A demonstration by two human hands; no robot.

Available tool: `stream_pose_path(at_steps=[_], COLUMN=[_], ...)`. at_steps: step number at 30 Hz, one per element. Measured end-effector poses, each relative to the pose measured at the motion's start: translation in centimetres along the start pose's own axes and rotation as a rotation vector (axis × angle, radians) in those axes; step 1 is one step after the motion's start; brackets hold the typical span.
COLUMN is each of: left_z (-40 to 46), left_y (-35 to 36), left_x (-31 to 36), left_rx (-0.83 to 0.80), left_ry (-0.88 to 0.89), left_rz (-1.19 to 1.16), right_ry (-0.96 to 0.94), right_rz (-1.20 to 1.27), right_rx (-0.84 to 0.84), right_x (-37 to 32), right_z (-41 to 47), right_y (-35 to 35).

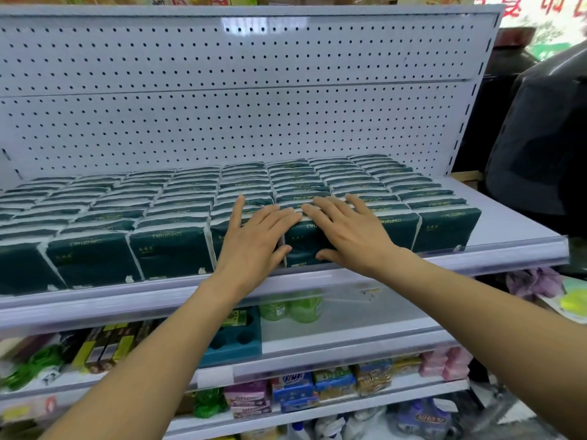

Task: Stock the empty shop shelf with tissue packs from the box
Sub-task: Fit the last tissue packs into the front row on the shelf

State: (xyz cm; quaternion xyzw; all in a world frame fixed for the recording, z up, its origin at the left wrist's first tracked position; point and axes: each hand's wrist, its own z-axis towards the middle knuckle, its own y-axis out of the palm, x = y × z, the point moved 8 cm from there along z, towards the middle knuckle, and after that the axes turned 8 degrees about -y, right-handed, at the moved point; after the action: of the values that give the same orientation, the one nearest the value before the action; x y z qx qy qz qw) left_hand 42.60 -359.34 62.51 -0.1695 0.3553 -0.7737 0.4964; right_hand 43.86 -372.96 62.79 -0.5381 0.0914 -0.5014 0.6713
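Dark green tissue packs [171,249] with white edges stand in several tight rows that fill the white shelf [514,230] almost to its right end. My left hand [257,239] and my right hand [349,230] lie flat side by side on top of the front packs near the middle. Their fingers are spread and point toward the back. Both thumbs touch the front face of one front pack [305,246] between them. Neither hand lifts a pack. The box is out of view.
A white pegboard [241,106] backs the shelf, and a clear price rail [413,265] runs along its front edge. Lower shelves [349,322] hold green bottles, a teal tray, boxes and soap bars. A dark bulky object [540,138] stands to the right.
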Motion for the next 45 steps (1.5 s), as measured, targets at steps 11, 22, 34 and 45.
stream_pose_path(at_steps=[11, 22, 34, 45], left_z=[-0.2, -0.3, -4.7, -14.4], left_y=[0.9, 1.4, -3.0, 1.9], left_x=[0.0, -0.1, 3.0, 14.2], left_rx=[-0.008, -0.085, 0.044, -0.224], left_ry=[0.040, 0.061, -0.089, -0.077], left_rz=[0.111, 0.122, 0.006, -0.179], right_ry=[0.040, 0.046, 0.283, 0.445], right_rz=[-0.057, -0.031, 0.061, 0.212], right_rx=[-0.059, -0.176, 0.213, 0.051], right_x=[0.1, -0.3, -2.6, -5.5], right_z=[-0.6, -0.6, -8.2, -25.4], right_y=[0.9, 0.5, -4.5, 0.3])
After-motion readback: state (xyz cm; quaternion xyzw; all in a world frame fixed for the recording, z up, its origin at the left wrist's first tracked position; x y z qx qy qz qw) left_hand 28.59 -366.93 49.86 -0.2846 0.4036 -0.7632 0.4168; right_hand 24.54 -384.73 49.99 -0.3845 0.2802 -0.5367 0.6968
